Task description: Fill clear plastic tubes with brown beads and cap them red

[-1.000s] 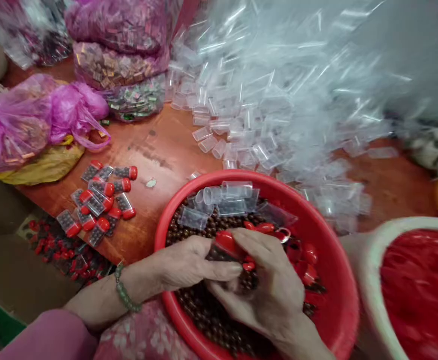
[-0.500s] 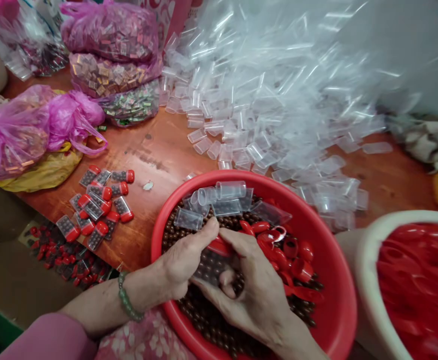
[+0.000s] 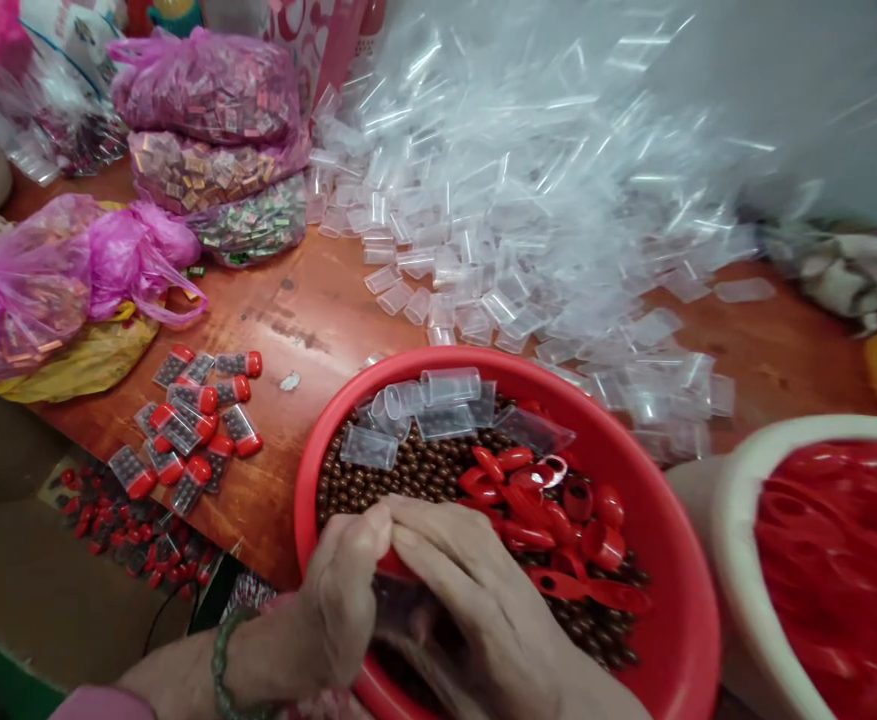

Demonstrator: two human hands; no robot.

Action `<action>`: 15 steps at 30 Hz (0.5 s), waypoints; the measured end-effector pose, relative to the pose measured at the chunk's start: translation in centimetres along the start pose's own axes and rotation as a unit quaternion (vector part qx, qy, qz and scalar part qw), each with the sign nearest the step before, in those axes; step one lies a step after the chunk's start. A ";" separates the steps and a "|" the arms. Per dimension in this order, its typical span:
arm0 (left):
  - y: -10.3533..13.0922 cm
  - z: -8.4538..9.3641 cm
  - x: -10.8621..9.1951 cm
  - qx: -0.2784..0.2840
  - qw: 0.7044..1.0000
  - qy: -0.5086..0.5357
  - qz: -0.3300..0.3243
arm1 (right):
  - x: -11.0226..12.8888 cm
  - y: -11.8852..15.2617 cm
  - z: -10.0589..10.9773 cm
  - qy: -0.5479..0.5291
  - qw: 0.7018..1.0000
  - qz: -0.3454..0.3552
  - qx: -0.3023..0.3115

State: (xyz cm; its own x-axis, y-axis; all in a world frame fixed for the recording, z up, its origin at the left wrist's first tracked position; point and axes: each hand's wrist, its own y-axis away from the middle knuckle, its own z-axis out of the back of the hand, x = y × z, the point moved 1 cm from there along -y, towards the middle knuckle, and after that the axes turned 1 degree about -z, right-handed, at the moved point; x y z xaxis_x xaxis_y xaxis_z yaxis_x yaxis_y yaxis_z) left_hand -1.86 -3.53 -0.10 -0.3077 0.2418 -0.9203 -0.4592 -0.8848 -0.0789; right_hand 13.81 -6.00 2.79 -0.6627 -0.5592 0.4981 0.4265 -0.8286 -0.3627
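a worn orange-brown table (image 3: pixel 314 310) carries small red-capped containers (image 3: pixel 181 430) at left, stacked plastic bags (image 3: pixel 217 170) far left, heaped clear tubes (image 3: pixel 483 225) farther right.

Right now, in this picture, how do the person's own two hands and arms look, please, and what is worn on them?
The left hand is ungloved, with a green beaded bracelet around the wrist and a pink sleeve farther up that arm. The right hand is also ungloved, with no bracelet or sleeve in view.
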 end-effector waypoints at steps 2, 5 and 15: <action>0.3 2.1 -0.7 0.021 0.996 0.079 0.032 | -0.9 -0.8 0.5 -0.025 0.996 -0.024 0.083; 1.1 5.9 -1.0 0.016 0.967 0.237 0.094 | -3.0 -2.4 0.1 0.075 0.992 -0.066 0.078; 11.0 15.6 9.4 0.020 0.917 -0.210 0.338 | -5.0 -6.0 -2.8 0.221 0.951 -0.063 0.207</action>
State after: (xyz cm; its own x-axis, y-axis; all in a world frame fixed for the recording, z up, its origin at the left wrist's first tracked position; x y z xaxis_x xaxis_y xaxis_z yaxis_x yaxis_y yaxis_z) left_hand -22.79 -4.83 -3.69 -0.8234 -0.2174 -0.5242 -0.0723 -0.8760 0.4768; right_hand 12.90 1.83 0.27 -0.8799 -0.4638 0.1035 0.4713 -0.8795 0.0658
